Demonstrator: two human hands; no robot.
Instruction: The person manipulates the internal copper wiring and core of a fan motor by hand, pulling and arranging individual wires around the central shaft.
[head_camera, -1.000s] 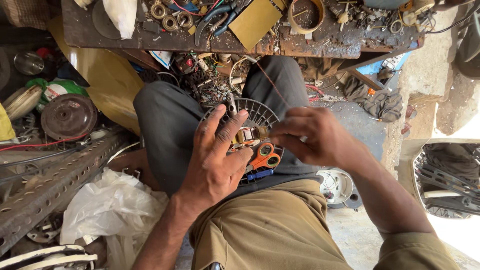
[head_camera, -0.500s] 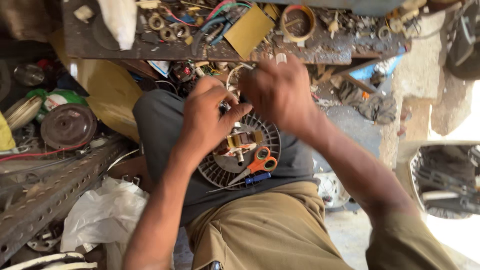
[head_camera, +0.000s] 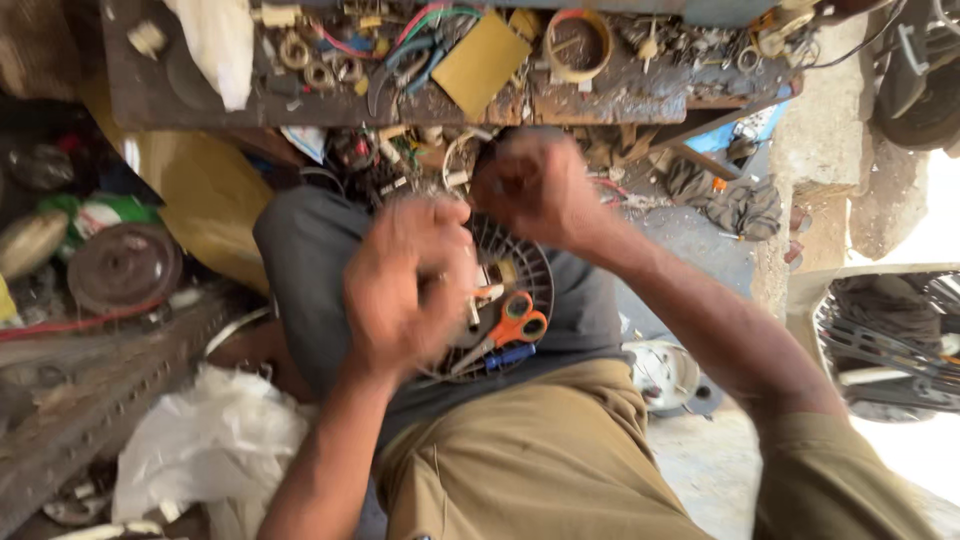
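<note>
Grey ribbed fan grille lay on the person's lap, orange-handled scissors resting on it. The left hand covered its centre, fingers curled; the right hand pinched something small above its rim, contents indistinguishable through blur. Steadying the grille firmly would aid fine work.
</note>
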